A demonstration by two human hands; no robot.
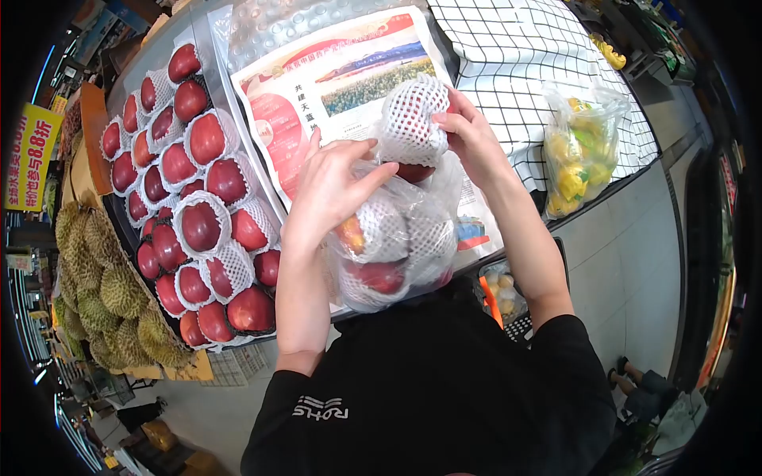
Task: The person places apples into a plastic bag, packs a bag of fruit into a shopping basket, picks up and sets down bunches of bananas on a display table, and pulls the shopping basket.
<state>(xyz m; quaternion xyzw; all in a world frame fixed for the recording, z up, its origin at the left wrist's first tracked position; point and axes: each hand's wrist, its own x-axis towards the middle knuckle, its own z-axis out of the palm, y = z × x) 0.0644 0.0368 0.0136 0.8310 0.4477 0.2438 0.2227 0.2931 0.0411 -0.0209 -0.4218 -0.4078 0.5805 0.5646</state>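
My right hand point(474, 136) grips an apple point(414, 171) wrapped in a white foam net point(414, 119); its dark red skin shows below the net. The apple is at the mouth of a clear plastic bag point(432, 208), upper side. Inside the bag are several more netted red apples point(377, 276), one with a yellowish patch. My left hand point(337, 184) lies at the bag's upper left edge, thumb and forefinger apart, close to the netted apple without gripping it. Its other fingers are partly hidden. Beneath the bag is a printed newspaper sheet point(274, 95).
Rows of red apples point(201, 226), many in foam nets, fill a tray on the left. Durians point(103, 278) are piled beyond it. At right, a clear bag of yellow fruit point(573, 170) rests on a checked cloth point(508, 55). Bubble wrap point(286, 28) lies at the back.
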